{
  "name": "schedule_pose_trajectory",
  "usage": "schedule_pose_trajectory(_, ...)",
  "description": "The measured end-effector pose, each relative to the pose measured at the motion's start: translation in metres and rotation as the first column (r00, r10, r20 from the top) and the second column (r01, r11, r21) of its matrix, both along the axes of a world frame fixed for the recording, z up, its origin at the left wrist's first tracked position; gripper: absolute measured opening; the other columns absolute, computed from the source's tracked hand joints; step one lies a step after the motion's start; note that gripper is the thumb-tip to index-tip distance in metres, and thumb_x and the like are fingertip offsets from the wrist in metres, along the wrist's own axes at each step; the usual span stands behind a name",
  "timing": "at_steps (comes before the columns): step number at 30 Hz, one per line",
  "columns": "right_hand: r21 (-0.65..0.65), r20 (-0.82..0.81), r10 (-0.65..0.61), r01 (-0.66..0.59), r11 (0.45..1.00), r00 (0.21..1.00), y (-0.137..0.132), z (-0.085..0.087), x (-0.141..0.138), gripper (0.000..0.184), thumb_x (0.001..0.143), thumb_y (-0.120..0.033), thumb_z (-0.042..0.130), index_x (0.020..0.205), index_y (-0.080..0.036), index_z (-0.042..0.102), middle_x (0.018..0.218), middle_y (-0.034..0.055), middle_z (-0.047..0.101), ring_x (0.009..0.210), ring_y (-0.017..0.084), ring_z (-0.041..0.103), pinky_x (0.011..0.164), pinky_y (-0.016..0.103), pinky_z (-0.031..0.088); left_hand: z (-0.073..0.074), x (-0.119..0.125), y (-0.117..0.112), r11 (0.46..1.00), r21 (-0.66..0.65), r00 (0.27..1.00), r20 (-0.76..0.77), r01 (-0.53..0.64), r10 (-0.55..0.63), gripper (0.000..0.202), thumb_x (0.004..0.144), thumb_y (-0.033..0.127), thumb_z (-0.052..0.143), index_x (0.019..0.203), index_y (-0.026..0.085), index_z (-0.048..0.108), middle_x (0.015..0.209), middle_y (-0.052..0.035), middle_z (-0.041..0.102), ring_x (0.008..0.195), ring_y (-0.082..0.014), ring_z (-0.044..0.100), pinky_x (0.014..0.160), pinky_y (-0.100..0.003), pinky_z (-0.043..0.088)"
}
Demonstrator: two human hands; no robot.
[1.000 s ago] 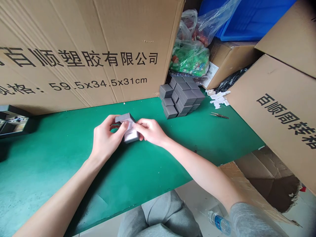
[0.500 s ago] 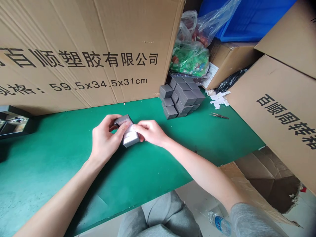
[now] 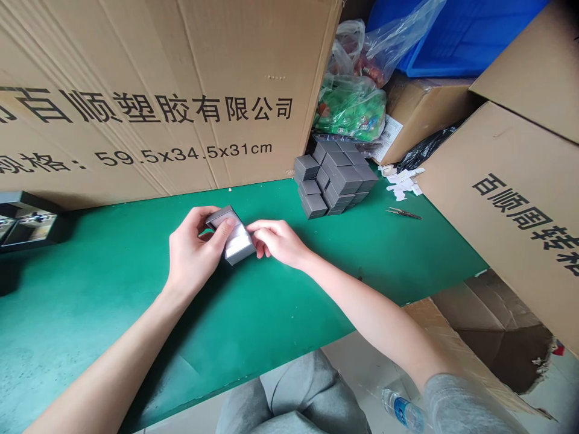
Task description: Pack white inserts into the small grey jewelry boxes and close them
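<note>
A small grey box [image 3: 236, 243] with a white lining lies open between my hands, just above the green table [image 3: 113, 289]. My left hand [image 3: 192, 253] is closed round its left side, the thumb lying across the white inside and the fingers behind its raised lid. My right hand [image 3: 277, 241] touches the box's right edge with curled fingertips pinched together; what they pinch, if anything, is too small to see.
A stack of several closed grey boxes [image 3: 335, 176] stands at the back right. Tweezers [image 3: 402, 212] and white paper scraps [image 3: 400, 181] lie beyond it. Large cardboard cartons [image 3: 158, 90] wall the back and right. A black tray [image 3: 25, 222] sits at the left edge.
The box has turned and tilted so that more of its white lining shows. My right fingers have drawn back from inside it to its right edge.
</note>
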State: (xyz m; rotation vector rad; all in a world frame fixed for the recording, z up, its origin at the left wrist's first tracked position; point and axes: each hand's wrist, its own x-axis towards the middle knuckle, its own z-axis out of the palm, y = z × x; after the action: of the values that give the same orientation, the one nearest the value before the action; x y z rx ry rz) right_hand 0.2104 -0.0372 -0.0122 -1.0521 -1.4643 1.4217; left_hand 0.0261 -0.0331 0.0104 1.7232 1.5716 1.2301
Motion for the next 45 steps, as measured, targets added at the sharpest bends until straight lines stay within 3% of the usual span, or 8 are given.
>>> schedule_pose_trajectory(5, 0.005, 0.012, 0.041, -0.041, 0.999, 0.999, -0.001, 0.004, 0.002, 0.055, 0.08, -0.01, 0.058, 0.134, -0.017, 0.06, 0.119, 0.0084, 0.07, 0.093, 0.015, 0.066, 0.073, 0.024, 0.054, -0.002, -0.003, 0.007, 0.996, 0.058, 0.997, 0.047, -0.065, 0.062, 0.021, 0.081, 0.034, 0.074, 0.097, 0.024, 0.067, 0.094, 0.0003, 0.075, 0.085, -0.017, 0.07, 0.069, -0.024, 0.054)
schedule_pose_trajectory(10, 0.081, 0.031, 0.144, -0.147, 0.986, 0.989, -0.002, 0.009, 0.008, 0.084, 0.078, -0.021, 0.075, 0.154, -0.03, 0.041, 0.159, 0.0082, 0.043, 0.12, 0.02, 0.059, 0.085, 0.028, 0.056, -0.004, -0.004, 0.009, 0.996, 0.04, 0.993, 0.092, -0.082, 0.078, 0.019, 0.083, 0.034, 0.072, 0.098, 0.025, 0.064, 0.095, -0.0002, 0.075, 0.086, -0.0187, 0.072, 0.067, -0.026, 0.055)
schedule_pose_trajectory(15, 0.02, 0.036, 0.112, -0.112, 0.993, 0.993, 0.001, 0.005, 0.006, 0.095, 0.073, -0.03, 0.086, 0.156, -0.028, 0.039, 0.139, 0.0087, 0.058, 0.103, 0.016, 0.065, 0.088, 0.03, 0.056, -0.004, -0.002, 0.005, 1.0, 0.022, 0.999, 0.042, -0.019, 0.018, 0.025, 0.084, 0.041, 0.073, 0.102, 0.024, 0.065, 0.101, -0.0014, 0.076, 0.096, -0.0211, 0.072, 0.069, -0.026, 0.056)
schedule_pose_trajectory(19, -0.03, -0.079, 0.05, -0.053, 0.998, 0.996, 0.006, 0.0, 0.008, 0.091, 0.072, -0.03, 0.087, 0.153, -0.027, 0.044, 0.135, 0.0065, 0.06, 0.102, 0.016, 0.066, 0.093, 0.031, 0.057, -0.004, -0.003, 0.007, 0.987, -0.065, 0.981, 0.137, 0.147, -0.137, 0.042, 0.09, 0.047, 0.068, 0.124, 0.024, 0.064, 0.124, -0.0065, 0.072, 0.112, -0.0263, 0.07, 0.088, -0.035, 0.059)
schedule_pose_trajectory(23, -0.1, -0.168, -0.054, 0.038, 0.994, 0.984, 0.011, -0.002, 0.013, 0.088, 0.074, -0.033, 0.086, 0.152, -0.03, 0.045, 0.142, 0.0055, 0.058, 0.106, 0.017, 0.066, 0.103, 0.036, 0.054, -0.001, -0.002, 0.006, 0.912, -0.248, 0.918, 0.314, 0.326, -0.243, 0.082, 0.087, 0.052, 0.071, 0.157, 0.029, 0.037, 0.154, -0.0146, 0.054, 0.129, -0.0336, 0.063, 0.103, -0.047, 0.054)
schedule_pose_trajectory(29, -0.115, -0.203, -0.047, 0.023, 0.993, 0.978, 0.011, -0.002, 0.015, 0.102, 0.071, -0.034, 0.088, 0.158, -0.034, 0.035, 0.145, 0.0061, 0.055, 0.113, 0.021, 0.065, 0.106, 0.041, 0.053, 0.001, -0.002, 0.005, 0.864, -0.297, 0.889, 0.345, 0.407, -0.3, 0.118, 0.07, 0.049, 0.088, 0.164, 0.033, 0.019, 0.154, -0.02, 0.051, 0.13, -0.0389, 0.062, 0.103, -0.052, 0.055)
schedule_pose_trajectory(40, -0.099, -0.259, 0.111, -0.141, 0.985, 0.959, 0.012, 0.01, 0.017, 0.08, 0.081, -0.041, 0.081, 0.151, -0.023, 0.045, 0.125, 0.007, 0.071, 0.121, 0.023, 0.064, 0.108, 0.04, 0.051, 0.001, -0.007, 0.006, 0.829, -0.238, 0.821, 0.429, 0.506, -0.378, 0.089, 0.073, 0.044, 0.088, 0.152, 0.031, 0.05, 0.154, -0.011, 0.054, 0.127, -0.0351, 0.063, 0.11, -0.053, 0.051)
schedule_pose_trajectory(45, -0.149, -0.253, 0.07, -0.111, 0.983, 0.965, 0.011, 0.01, 0.016, 0.086, 0.078, -0.046, 0.085, 0.15, -0.02, 0.046, 0.126, 0.0109, 0.072, 0.114, 0.024, 0.067, 0.1, 0.038, 0.054, 0.0, -0.008, 0.006, 0.853, -0.267, 0.853, 0.413, 0.449, -0.32, 0.098, 0.075, 0.045, 0.087, 0.16, 0.037, 0.038, 0.155, -0.0109, 0.054, 0.132, -0.0357, 0.061, 0.11, -0.053, 0.051)
